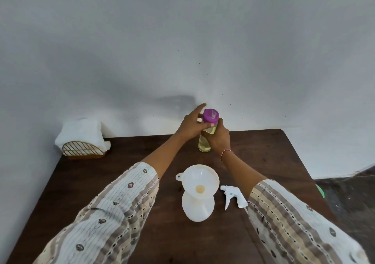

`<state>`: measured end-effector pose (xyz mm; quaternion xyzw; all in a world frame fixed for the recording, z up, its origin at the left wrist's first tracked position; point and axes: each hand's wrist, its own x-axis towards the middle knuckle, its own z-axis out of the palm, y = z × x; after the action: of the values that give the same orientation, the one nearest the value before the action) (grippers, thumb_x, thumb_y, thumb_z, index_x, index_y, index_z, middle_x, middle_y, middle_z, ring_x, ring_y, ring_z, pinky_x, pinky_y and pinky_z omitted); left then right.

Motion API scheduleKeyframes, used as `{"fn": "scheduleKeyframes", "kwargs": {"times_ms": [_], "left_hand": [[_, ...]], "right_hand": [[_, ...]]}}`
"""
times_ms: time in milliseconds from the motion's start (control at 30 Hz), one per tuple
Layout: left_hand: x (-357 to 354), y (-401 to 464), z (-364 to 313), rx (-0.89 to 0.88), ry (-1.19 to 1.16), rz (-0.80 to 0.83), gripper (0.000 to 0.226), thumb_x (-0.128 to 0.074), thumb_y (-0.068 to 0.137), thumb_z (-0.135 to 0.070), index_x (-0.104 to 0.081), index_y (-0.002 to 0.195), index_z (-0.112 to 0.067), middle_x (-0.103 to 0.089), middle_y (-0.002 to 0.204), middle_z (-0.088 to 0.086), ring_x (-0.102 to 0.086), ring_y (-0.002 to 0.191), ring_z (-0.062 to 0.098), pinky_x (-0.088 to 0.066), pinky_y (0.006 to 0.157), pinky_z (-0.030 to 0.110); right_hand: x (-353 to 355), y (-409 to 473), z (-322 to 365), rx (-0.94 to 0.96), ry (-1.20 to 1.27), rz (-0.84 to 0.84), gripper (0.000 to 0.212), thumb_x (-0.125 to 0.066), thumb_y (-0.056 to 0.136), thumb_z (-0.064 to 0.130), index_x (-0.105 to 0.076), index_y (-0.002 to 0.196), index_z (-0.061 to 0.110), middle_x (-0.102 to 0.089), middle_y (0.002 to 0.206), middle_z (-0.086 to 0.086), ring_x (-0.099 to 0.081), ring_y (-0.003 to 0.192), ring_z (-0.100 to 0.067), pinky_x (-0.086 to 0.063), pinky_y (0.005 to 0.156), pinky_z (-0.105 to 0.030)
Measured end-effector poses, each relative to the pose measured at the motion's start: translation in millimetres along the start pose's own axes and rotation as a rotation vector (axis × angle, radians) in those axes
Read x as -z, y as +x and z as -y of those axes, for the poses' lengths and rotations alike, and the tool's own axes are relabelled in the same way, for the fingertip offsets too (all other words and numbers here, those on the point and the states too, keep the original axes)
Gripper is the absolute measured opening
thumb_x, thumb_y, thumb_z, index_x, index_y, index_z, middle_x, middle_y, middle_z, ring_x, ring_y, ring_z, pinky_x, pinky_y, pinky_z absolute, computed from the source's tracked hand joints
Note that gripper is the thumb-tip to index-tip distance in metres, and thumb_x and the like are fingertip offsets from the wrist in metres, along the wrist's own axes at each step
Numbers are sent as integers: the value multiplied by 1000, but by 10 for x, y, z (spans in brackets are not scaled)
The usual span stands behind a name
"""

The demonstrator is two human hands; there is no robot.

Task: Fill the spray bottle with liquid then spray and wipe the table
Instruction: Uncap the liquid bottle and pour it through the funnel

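1. Task's thing: a white translucent plastic spray bottle (197,207) stands upright near the middle of the dark brown wooden counter (142,158), close to the person. Its neck is open, and a white plastic funnel (200,179) with a small tab handle sits in it, mouth up. A little yellowish liquid shows at the funnel's throat.
2. Long axis of the bottle: vertical. The funnel's mouth faces straight up, so I judge a pour must come from above it.
3. Just right of the bottle, apart from it, a white plastic trigger spray head (233,196) lies on its side on the counter.
4. Both hands are beyond the bottle, toward the wall, at a clear bottle of pale yellow liquid (204,144) that stands upright on the counter.
5. Right hand (218,137): fingers wrapped round the clear bottle's body, holding it.
6. Left hand (192,124): thumb and fingers at the purple plastic cap (211,115), index finger stretched out past it. Whether the cap is tight or loose I cannot tell.
7. Key relation: the funnel lies nearer the person than the hands and slightly left of the right hand; the liquid bottle must travel back toward the body.
8. Far left, at the counter's back corner: a brass wire holder with white paper napkins (81,140).
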<state>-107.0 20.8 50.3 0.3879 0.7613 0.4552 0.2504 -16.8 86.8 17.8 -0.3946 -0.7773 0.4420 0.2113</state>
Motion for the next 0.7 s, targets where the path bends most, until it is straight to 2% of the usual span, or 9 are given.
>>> {"fn": "scheduleKeyframes", "kwargs": {"times_ms": [133, 300, 433, 567, 700], "left_hand": [[40, -56, -87, -75, 73, 17, 60, -76, 76, -17, -50, 130, -10, -57, 130, 8, -55, 117, 25, -47, 91, 27], [-19, -170, -396, -124, 70, 24, 59, -79, 73, -15, -53, 126, -11, -58, 128, 7, -54, 120, 25, -47, 94, 32], [-55, -343, -645, -215, 89, 73, 64, -76, 75, -11, -48, 133, -12, -53, 135, 8, -50, 123, 22, -43, 95, 26], [-80, -580, -855, -281, 82, 39, 59, -79, 72, -10, -55, 125, -8, -60, 125, 10, -57, 114, 24, -47, 91, 24], [-244, -872, -999, -303, 165, -24, 53, -77, 74, -20, -58, 121, -8, -64, 119, 11, -60, 107, 24, -48, 87, 26]], "right_hand": [[81, -127, -8, 19, 8, -22, 61, -76, 75, 24, -45, 126, 8, -62, 119, -14, -60, 106, -33, -48, 88, -38], [367, -284, 63, 35, 8, -66, 58, -75, 76, 21, -45, 124, 7, -63, 116, -14, -60, 103, -33, -47, 84, -35], [626, -448, 165, 81, 20, -80, 56, -75, 75, 14, -45, 122, 4, -62, 115, -16, -59, 101, -34, -44, 79, -29], [850, -678, 207, 129, -1, -67, 55, -74, 76, 14, -45, 122, 4, -63, 112, -16, -60, 99, -33, -44, 78, -29], [1002, -992, 175, 118, 2, -97, 55, -74, 76, 18, -46, 121, 6, -63, 111, -14, -61, 99, -30, -47, 80, -32]]}}
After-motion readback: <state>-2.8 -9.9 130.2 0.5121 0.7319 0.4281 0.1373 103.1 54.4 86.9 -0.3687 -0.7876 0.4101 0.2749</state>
